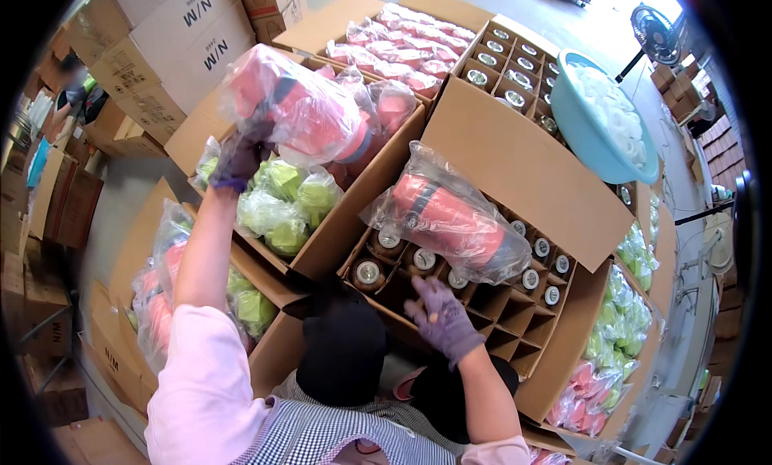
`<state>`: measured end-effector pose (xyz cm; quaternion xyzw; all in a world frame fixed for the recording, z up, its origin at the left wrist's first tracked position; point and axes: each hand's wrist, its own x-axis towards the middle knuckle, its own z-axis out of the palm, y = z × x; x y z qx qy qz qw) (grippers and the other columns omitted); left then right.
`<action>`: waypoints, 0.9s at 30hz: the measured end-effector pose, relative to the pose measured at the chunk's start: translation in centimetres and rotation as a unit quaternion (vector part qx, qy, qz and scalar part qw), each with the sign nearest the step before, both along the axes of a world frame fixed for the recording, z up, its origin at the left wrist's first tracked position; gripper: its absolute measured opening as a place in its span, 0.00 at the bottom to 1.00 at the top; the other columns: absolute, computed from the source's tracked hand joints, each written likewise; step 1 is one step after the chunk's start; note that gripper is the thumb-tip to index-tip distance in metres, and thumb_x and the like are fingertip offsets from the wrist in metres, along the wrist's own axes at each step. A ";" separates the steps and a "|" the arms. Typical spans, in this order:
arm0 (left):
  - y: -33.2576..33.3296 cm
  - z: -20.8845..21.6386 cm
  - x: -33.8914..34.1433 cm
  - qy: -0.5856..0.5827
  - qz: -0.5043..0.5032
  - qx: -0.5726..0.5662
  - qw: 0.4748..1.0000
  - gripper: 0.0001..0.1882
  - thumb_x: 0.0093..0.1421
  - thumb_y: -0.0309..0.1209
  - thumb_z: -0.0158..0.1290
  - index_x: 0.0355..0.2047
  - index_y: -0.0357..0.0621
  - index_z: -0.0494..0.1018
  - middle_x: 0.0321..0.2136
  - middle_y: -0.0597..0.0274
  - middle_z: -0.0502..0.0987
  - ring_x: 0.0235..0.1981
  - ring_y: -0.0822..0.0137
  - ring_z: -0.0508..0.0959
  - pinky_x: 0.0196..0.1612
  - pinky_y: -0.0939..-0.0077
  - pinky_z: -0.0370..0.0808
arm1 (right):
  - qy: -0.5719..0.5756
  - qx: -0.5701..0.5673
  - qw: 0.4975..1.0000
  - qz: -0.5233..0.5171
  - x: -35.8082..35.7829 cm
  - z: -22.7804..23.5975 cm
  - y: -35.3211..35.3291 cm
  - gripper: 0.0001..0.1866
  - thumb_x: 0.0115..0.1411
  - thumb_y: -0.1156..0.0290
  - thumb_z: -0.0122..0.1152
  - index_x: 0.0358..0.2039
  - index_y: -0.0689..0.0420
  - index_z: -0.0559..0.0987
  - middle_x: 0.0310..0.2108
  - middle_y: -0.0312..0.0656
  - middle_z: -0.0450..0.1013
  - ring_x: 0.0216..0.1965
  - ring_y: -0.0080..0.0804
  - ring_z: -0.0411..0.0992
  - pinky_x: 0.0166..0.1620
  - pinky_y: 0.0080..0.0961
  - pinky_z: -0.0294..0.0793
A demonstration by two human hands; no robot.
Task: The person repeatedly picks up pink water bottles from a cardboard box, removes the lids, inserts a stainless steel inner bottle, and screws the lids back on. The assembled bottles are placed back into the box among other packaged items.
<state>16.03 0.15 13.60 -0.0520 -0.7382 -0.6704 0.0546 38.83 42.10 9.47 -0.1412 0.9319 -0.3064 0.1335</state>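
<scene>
My left hand (238,158), in a dark purple glove, grips a pink item in a clear plastic bag (310,111) at its near left side. It is held over a carton (371,193) of bagged green pieces (283,193) and pink pieces. My right hand (447,319), gloved in purple, has its fingers apart over the near edge of a divided carton (515,351). Silver-topped bottles (425,259) fill several of its cells, while others nearby hold nothing visible. Across the bottles lies a second bagged pink item (450,220) with dark bands.
A light blue tub (572,115) of whitish translucent pieces rests on cartons at the right. Behind are a carton of bagged pink pieces (398,51) and stacked boxes (181,39). A black fan (655,35) stands at the far right. Another person (76,87) is at the far left.
</scene>
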 end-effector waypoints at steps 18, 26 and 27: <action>15.3 4.7 36.5 -0.009 -0.048 -0.051 0.998 0.26 0.60 0.22 0.58 0.58 0.36 0.65 0.43 0.58 0.74 0.43 0.65 0.75 0.52 0.71 0.74 | 0.145 -0.282 0.942 -0.107 14.2 9.2 -0.1 0.34 0.49 0.60 0.75 0.54 0.61 0.75 0.63 0.59 0.63 0.65 0.56 0.63 0.65 0.45 0.64; 20.0 4.6 37.1 0.025 -0.319 -0.238 0.917 0.46 0.57 0.34 0.65 0.68 0.30 0.51 0.52 0.44 0.74 0.52 0.53 0.77 0.53 0.66 0.75 | 0.112 -0.299 0.939 -0.127 10.9 10.4 1.2 0.18 0.63 0.57 0.62 0.39 0.62 0.81 0.31 0.42 0.78 0.33 0.33 0.73 0.43 0.28 0.74; 19.9 5.1 35.8 -0.062 -0.336 -0.117 0.932 0.34 0.64 0.31 0.59 0.65 0.31 0.58 0.49 0.54 0.77 0.47 0.59 0.79 0.50 0.69 0.77 | 0.055 -0.287 0.945 -0.146 9.1 9.1 2.7 0.17 0.64 0.57 0.60 0.37 0.62 0.81 0.29 0.44 0.76 0.33 0.32 0.73 0.41 0.28 0.74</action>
